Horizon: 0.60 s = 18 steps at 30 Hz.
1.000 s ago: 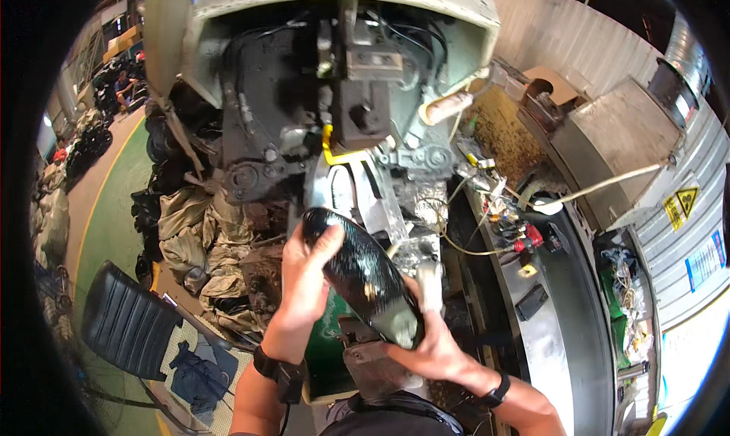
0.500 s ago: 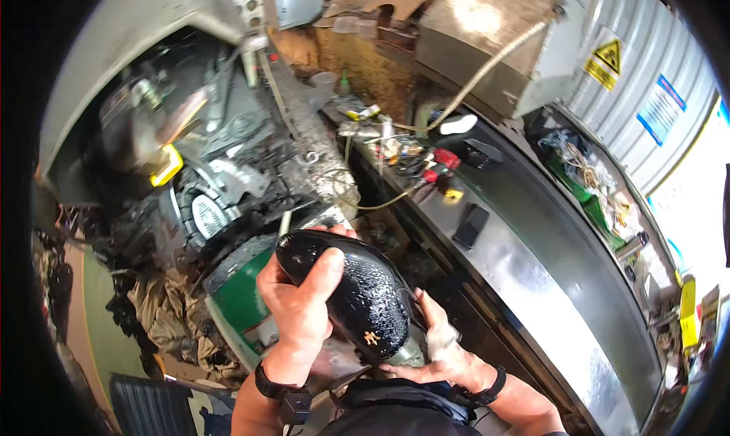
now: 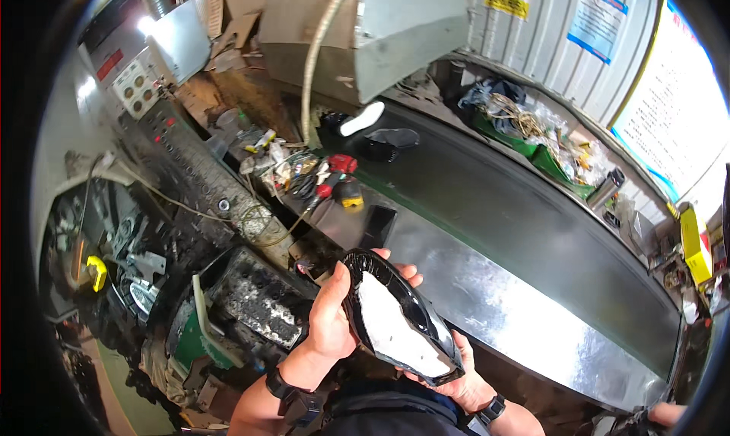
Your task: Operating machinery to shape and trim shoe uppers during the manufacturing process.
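Note:
A glossy black shoe (image 3: 403,326) is held between my two hands, its white underside facing up inside a raised black rim. My left hand (image 3: 333,326) grips the upper-left end, thumb along the near side and fingertips showing past the far edge. At the lower-right end, my right hand (image 3: 465,375) has its fingers curled round and under the shoe. Both hands are closed on it, and part of the right fingers is hidden beneath.
Right of me runs a dark conveyor belt (image 3: 487,185) with a metal edge, bearing a white sole-shaped piece (image 3: 362,119) and a black shoe (image 3: 391,141). Nearer lie a phone (image 3: 378,227) and a red power drill (image 3: 334,176). Dirty machinery stands left; another person's hand (image 3: 668,414) shows lower right.
The shoe has been turned over, from its black glossy top to its white underside. Both hands have shifted their hold, and my view has swung right toward the conveyor.

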Each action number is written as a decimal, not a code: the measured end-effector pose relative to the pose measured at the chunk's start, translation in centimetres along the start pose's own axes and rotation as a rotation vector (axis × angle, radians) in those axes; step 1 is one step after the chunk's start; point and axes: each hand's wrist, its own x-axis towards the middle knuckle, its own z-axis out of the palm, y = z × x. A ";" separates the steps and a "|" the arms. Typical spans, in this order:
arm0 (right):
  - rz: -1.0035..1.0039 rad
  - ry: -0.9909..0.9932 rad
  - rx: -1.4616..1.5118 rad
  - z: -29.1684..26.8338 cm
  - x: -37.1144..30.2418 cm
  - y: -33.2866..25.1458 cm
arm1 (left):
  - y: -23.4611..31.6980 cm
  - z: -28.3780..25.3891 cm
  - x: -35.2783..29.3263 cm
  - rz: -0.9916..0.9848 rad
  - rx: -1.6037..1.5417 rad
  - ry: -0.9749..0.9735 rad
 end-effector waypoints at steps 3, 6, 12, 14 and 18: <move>-0.192 0.160 -0.041 0.2 -1.8 -1.5 | -1.9 1.5 2.3 0.021 0.159 -0.021; -0.281 0.290 0.029 1.6 -2.4 -2.4 | -3.6 2.2 4.0 0.010 0.302 0.117; -0.435 0.338 -0.134 2.6 -2.9 -3.6 | -7.2 -0.2 7.6 -0.111 0.076 0.161; -0.483 0.400 -0.155 3.4 -2.9 -3.3 | -8.8 -0.2 8.2 -0.074 -0.135 0.215; -0.701 0.599 -0.321 3.4 -2.1 -2.5 | -11.8 -3.1 10.5 0.000 0.270 0.704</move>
